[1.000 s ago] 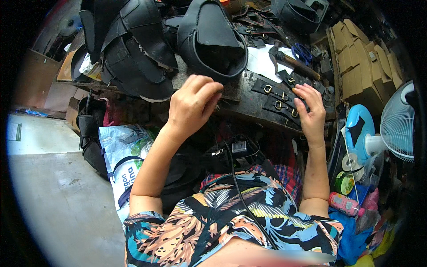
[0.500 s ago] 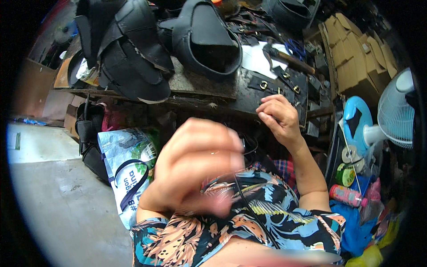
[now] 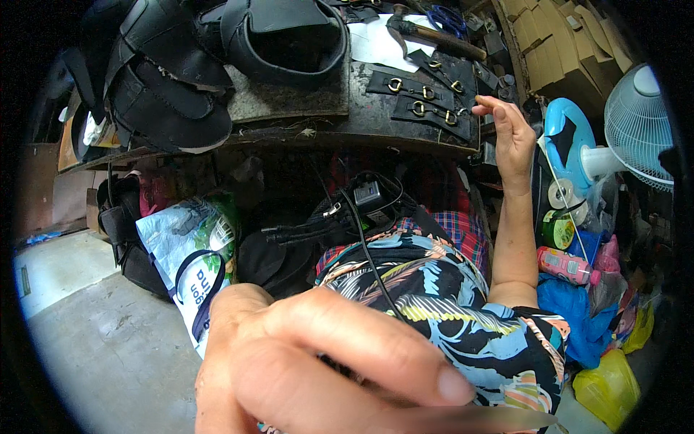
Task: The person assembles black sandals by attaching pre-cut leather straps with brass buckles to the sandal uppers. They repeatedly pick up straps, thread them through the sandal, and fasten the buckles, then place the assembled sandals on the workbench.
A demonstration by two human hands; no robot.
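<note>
My left hand (image 3: 311,354) fills the lower middle of the head view, very close to the camera. Two of its digits reach to the right with a gap between them, and nothing shows in them; the lower edge cuts off the rest. My right hand (image 3: 512,137) is raised beside the workbench's right corner, fingers loosely extended and nothing visible in them. Nearest to it lie black straps with brass-coloured buckles (image 3: 426,111). A black sandal (image 3: 170,116) and a black shoe-shaped piece with an open rim (image 3: 293,43) rest on the bench at the left.
On the dark workbench (image 3: 303,137) are white paper (image 3: 376,43), a hammer (image 3: 441,36) and blue-handled scissors (image 3: 450,18). A blue fan (image 3: 567,123), pink bottle (image 3: 564,265) and plastic bags stand right. A printed bag (image 3: 181,239) is at left; black cables (image 3: 347,206) lie near my lap.
My left hand has come down and nearer the camera, its fingers reaching further out. My right hand has shifted right, its fingers straighter. The view has tilted, showing more of the lap.
</note>
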